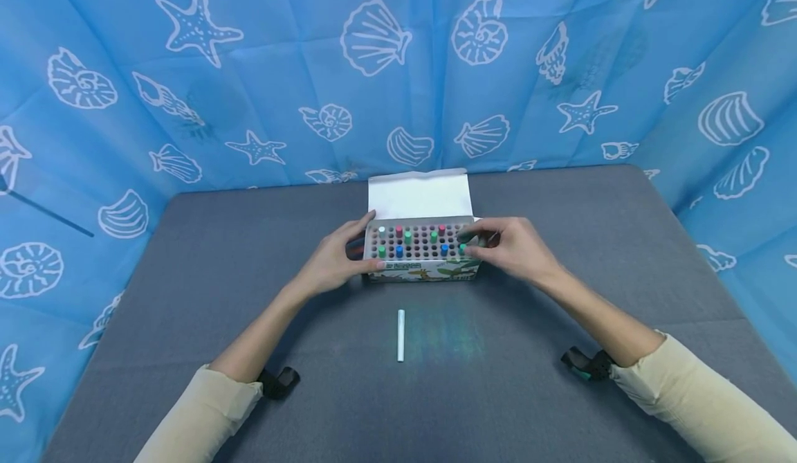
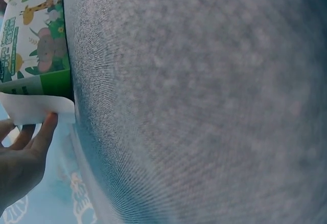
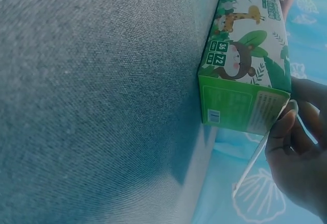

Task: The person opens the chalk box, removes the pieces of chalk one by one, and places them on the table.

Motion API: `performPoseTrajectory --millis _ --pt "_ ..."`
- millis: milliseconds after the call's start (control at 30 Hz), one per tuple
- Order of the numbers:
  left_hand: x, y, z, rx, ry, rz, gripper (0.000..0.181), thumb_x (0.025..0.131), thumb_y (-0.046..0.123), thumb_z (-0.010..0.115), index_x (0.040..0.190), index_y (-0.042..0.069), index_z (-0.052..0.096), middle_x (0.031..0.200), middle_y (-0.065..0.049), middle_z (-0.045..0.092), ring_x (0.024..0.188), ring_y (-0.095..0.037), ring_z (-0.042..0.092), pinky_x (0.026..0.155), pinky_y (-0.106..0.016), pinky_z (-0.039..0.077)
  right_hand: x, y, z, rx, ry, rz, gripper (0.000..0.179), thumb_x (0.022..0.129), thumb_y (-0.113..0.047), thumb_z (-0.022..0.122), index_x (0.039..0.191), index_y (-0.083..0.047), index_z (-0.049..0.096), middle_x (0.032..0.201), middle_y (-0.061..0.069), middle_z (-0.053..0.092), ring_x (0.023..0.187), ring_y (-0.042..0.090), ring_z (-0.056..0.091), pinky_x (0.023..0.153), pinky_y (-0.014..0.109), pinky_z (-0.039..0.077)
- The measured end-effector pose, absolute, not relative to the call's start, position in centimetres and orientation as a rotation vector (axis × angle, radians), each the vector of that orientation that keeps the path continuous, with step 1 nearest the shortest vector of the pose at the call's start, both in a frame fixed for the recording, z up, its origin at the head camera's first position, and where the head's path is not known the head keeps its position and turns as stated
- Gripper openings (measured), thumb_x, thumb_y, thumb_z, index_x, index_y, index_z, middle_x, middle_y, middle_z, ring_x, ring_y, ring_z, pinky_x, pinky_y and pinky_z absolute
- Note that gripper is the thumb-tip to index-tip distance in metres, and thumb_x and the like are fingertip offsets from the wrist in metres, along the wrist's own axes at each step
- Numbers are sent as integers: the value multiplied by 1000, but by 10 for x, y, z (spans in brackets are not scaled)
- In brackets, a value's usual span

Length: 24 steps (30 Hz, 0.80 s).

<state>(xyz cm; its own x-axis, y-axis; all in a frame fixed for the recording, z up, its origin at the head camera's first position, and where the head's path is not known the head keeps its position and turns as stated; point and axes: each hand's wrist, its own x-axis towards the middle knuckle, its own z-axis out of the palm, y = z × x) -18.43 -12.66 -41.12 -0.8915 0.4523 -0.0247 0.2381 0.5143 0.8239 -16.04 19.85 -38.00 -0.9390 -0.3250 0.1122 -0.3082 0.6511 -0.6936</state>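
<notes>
An open cardboard box point(image 1: 423, 273) with printed animals holds a grid of holes, several filled with coloured chalk-like sticks. My left hand point(image 1: 333, 259) grips the box's left end, thumb at the front edge and fingers along the side. In the left wrist view, the left hand point(image 2: 25, 157) has fingertips at a white end flap point(image 2: 38, 109). At the box's right end, the thumb and index finger of my right hand point(image 1: 513, 245) pinch a green stick point(image 1: 463, 248) standing in the front row. The right wrist view shows that hand point(image 3: 299, 147) beside the box's green end point(image 3: 240, 104).
A white stick point(image 1: 401, 336) lies on the grey cloth-covered table point(image 1: 349, 394) in front of the box, beside a faint greenish smear point(image 1: 445, 335). The box's white lid point(image 1: 420, 196) stands up at the back. A blue shell-patterned curtain point(image 1: 398, 103) hangs behind the table.
</notes>
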Motion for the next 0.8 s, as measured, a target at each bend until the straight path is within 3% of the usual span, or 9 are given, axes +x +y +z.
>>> performPoseTrajectory --millis 200,500,800 --pt "-183 -127 -411 584 2514 1328 92 86 29 80 159 24 23 153 -15 37 134 -35 46 107 -41 47 -162 196 -379 -571 2828 -1116 22 86 -10 78 108 -9 78 85 4 71 57 15 48 47 26 39" --pt "-183 -127 -411 574 2508 1335 91 87 29 79 159 26 24 155 -16 34 136 -35 44 107 -40 47 -166 193 -375 -562 2792 -1029 21 88 -14 77 108 -11 79 97 7 75 41 9 24 39 23 26" --pt "-183 -128 -412 581 2510 1329 92 87 30 80 159 26 24 157 -17 32 137 -36 43 106 -40 48 -161 193 -384 -688 2895 -1049 15 90 -13 75 104 -10 78 81 0 72 49 10 45 44 26 34"
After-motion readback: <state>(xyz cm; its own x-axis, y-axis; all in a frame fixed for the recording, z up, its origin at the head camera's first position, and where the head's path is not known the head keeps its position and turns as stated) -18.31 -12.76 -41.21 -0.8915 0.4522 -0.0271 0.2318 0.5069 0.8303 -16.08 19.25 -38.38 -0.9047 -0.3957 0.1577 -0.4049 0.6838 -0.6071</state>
